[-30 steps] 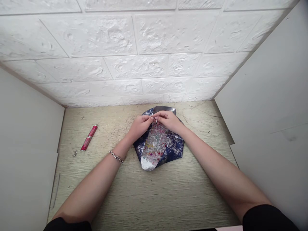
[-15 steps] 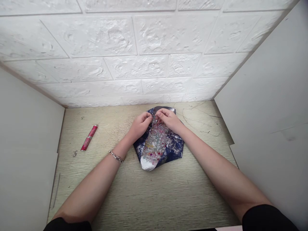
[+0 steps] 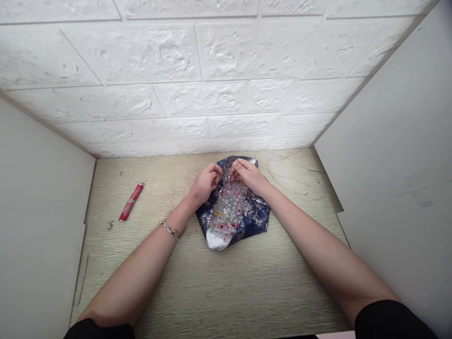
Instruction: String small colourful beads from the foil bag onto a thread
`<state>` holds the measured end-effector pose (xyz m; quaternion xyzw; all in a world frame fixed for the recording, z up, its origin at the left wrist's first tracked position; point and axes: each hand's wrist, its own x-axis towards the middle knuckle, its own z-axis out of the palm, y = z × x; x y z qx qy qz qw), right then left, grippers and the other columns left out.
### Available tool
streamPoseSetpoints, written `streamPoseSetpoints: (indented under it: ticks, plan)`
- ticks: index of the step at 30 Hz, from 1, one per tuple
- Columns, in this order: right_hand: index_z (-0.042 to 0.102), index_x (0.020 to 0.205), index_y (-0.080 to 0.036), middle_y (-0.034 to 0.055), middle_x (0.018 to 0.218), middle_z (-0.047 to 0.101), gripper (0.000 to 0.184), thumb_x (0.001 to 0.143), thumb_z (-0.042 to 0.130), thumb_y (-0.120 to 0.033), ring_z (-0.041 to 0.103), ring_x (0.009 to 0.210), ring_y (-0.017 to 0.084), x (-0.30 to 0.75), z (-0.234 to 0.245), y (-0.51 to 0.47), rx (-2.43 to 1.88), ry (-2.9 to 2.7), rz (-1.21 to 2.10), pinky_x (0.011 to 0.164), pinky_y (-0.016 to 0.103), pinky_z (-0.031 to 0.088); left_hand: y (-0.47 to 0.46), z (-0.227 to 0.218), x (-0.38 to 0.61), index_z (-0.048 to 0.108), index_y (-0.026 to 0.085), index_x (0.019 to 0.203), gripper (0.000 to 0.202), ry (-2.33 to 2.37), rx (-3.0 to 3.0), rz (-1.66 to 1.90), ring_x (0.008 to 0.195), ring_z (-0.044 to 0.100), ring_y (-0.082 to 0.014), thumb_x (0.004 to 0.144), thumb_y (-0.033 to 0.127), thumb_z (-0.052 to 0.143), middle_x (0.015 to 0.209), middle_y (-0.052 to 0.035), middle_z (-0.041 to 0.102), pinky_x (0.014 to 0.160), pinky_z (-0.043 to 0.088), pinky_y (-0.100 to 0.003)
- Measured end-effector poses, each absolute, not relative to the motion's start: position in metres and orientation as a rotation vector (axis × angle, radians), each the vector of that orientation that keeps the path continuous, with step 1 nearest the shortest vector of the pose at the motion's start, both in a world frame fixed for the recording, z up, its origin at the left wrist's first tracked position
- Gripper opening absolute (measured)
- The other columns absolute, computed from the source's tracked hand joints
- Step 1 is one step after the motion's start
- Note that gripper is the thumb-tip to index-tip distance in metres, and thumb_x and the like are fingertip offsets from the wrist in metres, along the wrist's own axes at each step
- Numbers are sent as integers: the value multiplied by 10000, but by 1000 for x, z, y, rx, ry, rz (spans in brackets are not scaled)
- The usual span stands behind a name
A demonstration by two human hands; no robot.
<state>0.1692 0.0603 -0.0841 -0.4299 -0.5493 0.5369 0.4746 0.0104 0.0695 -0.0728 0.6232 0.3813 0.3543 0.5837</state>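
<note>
A dark blue pouch with a silvery pattern (image 3: 256, 216) lies on the table, its top folded open. Many small coloured beads (image 3: 229, 205) cover a long strip across its middle, with bare silver lining (image 3: 217, 240) at the near end. My left hand (image 3: 206, 181) hovers over the pouch's upper left, thumb and index finger parted with nothing visible between them. At the upper right of the beads, my right hand (image 3: 245, 173) is closed in a pinch. Whatever its fingertips hold is too small to make out.
To the left lies a red tube-shaped packet (image 3: 131, 202); small metallic bits (image 3: 110, 225) are near it. Fine thread (image 3: 296, 169) trails over the table at the back right. A white brick-patterned wall (image 3: 226, 99) stands behind, with pale panels (image 3: 395, 141) on both sides.
My left thumb and index finger have come apart from a pinch, and that hand has drawn slightly left. My right hand and the pouch have hardly moved.
</note>
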Motion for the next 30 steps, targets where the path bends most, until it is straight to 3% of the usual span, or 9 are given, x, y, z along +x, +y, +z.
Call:
streamPoseSetpoints:
  ticks: [5,10,14,22,30]
  plan:
    - [456,682,-177,-14,659,514,364,729,470,-538,509,560,86,169,-86,62,-1039,-1334,1327,560,226,426,68,-72,12,437,178,699,158,972,1540,828,414,264,-63,744,273,319,512,43,341,389,210,-201]
    - [461,689,-174,-18,666,512,302,747,482,-470,507,563,84,168,-85,62,-1024,-1349,1319,569,232,428,66,-69,13,461,169,659,234,1137,1790,855,524,378,-81,779,344,362,559,28,430,505,322,-210]
    - [517,763,-166,-22,694,526,194,715,555,-350,503,565,77,169,-84,61,-1038,-1388,1260,579,236,423,66,-67,13,530,154,697,254,1136,1946,843,601,439,-92,782,349,392,617,18,496,579,344,-218]
    - [616,819,-157,12,756,626,223,641,627,-291,559,684,97,171,-85,61,-1065,-1233,1318,718,268,448,64,-66,15,647,152,834,322,1152,1981,802,654,525,-124,766,371,422,731,-20,634,612,376,-235]
    - [627,812,-162,1,756,635,224,627,645,-287,567,695,94,171,-85,62,-1025,-1209,1339,733,266,453,63,-65,15,596,147,697,286,1136,2055,783,614,491,-107,772,331,390,633,7,571,604,359,-221]
